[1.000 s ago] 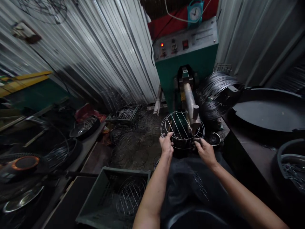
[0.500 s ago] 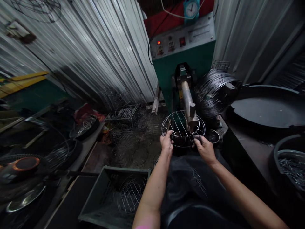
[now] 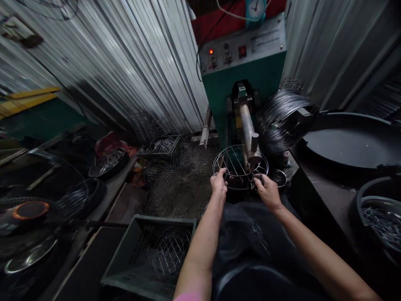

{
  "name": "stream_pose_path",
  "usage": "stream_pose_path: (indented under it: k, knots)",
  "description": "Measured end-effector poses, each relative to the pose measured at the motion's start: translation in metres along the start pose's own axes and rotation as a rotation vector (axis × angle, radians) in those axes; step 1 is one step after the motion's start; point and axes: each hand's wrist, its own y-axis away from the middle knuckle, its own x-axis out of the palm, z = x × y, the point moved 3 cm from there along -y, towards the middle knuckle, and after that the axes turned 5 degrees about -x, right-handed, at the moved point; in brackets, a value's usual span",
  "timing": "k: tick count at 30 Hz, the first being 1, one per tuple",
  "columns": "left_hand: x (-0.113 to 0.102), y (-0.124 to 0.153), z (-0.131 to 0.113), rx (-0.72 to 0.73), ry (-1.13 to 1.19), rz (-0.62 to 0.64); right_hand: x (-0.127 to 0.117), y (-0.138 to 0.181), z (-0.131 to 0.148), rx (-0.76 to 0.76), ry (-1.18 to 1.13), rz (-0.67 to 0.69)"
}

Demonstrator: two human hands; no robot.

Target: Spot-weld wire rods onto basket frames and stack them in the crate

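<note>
A round wire rack (image 3: 233, 161) rests flat under the metal arm (image 3: 247, 133) of a green machine (image 3: 244, 69). My left hand (image 3: 218, 184) pinches the rack's near left rim, fingers closed on the wire. On the near right rim, my right hand (image 3: 265, 190) is closed around the wire as well. The arm's tip sits over the right part of the rack.
A coil of dark wire (image 3: 280, 119) hangs right of the machine, beside a big dark pan (image 3: 351, 140). A grey crate (image 3: 125, 259) with wire racks stands at the lower left. Loose wire racks (image 3: 169, 184) litter the floor. A bowl of small metal pieces (image 3: 380, 217) sits at the right.
Both hands and the rack have stayed at the machine arm, with only a slight shift upward in view as the camera moved.
</note>
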Motion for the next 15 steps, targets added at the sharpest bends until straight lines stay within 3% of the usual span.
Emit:
stream_pose_path:
  k: [4, 8, 12, 15]
  knots:
    - [-0.001, -0.001, 0.003, 0.02, 0.01, -0.015, 0.001, 0.002, 0.001, 0.029, -0.095, 0.011]
    - [-0.002, -0.001, 0.004, 0.009, -0.004, -0.025, -0.018, 0.012, -0.007, 0.075, -0.194, -0.07]
    - [-0.002, 0.002, 0.002, -0.011, 0.012, -0.047, -0.047, 0.029, -0.043, 0.243, -0.231, -0.113]
    - [-0.001, 0.007, 0.003, -0.023, 0.027, -0.06, -0.06, 0.049, -0.075, 0.344, -0.133, -0.026]
